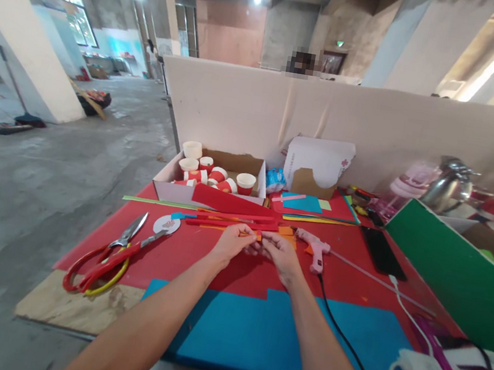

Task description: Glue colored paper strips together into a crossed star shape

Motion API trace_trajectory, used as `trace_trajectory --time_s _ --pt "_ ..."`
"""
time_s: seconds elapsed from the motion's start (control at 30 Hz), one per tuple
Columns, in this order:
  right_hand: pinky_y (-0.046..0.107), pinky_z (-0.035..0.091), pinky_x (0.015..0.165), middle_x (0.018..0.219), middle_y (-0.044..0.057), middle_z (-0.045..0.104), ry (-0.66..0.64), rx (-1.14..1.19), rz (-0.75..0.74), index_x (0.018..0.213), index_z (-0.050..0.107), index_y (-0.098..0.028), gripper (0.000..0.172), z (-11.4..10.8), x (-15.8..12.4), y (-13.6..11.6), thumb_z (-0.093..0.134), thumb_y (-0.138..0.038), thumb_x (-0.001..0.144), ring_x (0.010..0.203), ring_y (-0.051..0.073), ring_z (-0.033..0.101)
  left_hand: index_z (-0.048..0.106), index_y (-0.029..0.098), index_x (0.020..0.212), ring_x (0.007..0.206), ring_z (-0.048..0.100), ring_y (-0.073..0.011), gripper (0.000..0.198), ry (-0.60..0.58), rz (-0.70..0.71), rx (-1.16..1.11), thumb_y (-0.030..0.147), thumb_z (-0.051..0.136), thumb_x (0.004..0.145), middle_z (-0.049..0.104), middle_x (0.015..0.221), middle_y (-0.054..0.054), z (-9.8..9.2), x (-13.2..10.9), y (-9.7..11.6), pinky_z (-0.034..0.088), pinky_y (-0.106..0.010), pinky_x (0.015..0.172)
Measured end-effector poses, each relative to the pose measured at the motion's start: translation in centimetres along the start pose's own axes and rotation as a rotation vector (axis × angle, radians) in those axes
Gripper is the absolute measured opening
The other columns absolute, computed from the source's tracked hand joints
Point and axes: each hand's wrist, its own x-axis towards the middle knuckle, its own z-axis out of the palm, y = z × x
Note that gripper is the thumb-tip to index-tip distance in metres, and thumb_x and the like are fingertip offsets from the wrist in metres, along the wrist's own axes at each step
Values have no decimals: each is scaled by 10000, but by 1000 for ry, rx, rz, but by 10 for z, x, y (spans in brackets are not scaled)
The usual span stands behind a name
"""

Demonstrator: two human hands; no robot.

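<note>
Red tabletop (188,257) in a concrete hall, both hands closed in on a small orange piece (259,236)

Beyond the table I see a bare concrete hall, split off by a pale partition (231,107). I take the pink glue gun (318,249) as my landmark: the orange piece is near it, to its left.

My left forearm comes in from the near edge and slants away toward the gun's left side. The left hand (234,242) is narrow, with thumb and forefinger pinched on the piece's left end. The right forearm leans in from the other side, and the right hand (281,258), the one nearer the gun, is bent inward at the wrist. Its fingertips are drawn together on the piece's right end.

Fingers cover much of the piece, so I can't make out its full shape. The lower fingers of both hands are curled under and partly hidden. Behind the hands, left of the gun, red strips (232,218) overlap too closely for me to count. Farther left lie red-handled scissors (117,249). A green panel (434,271), well right of the gun, is cut off by the frame. Past the partition, beyond the gun, a person's head (301,62) is pixelated.
</note>
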Motion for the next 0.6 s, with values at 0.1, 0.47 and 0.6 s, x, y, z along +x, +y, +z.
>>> trace_trajectory --time_s 0.1,0.47,0.6 --pt "265 518 716 778 41 704 -29 -18 40 873 663 -157 362 1 -3 -3 756 -328 568 719 146 657 496 129 674 439 588 -89 136 -2 18 -3 158 618 725 640 541 -7 -1 1 -1 442 -176 471" --pt "298 526 771 763 32 701 -64 -43 20 879 667 -145 336 0 -4 -4 734 -331 607 694 135 654 502 134 676 427 550 -77 120 -52 44 62 190 600 717 627 544 -6 -4 2 -3 417 -181 463" --pt "330 537 797 809 38 710 -54 -39 38 872 671 -159 295 -2 -3 -5 735 -285 613 707 147 667 538 135 688 431 490 -56 171 -61 121 96 252 660 660 575 528 27 -8 5 -7 365 -165 431"
